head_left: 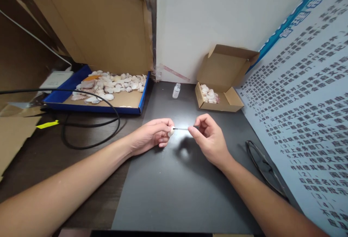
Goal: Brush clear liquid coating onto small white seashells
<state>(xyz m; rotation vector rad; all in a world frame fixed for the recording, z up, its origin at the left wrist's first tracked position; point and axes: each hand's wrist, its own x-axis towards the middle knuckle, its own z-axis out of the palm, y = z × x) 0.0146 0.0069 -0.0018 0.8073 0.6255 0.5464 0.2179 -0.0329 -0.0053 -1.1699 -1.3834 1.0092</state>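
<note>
Between thumb and fingers, my left hand pinches a small white shell. My right hand grips the dark cap end of a thin brush, whose tip reaches the shell; whether it touches cannot be made out. Both hands are above the dark grey mat. Beyond them stands a small clear glass bottle with no cap on it. Farther back to the right, a small open cardboard box holds several shells.
A blue-edged box full of white shells stands at the back left, lid raised. A black cable loops in front of it. Eyeglasses lie at right, beside a printed poster. A white wall rises behind.
</note>
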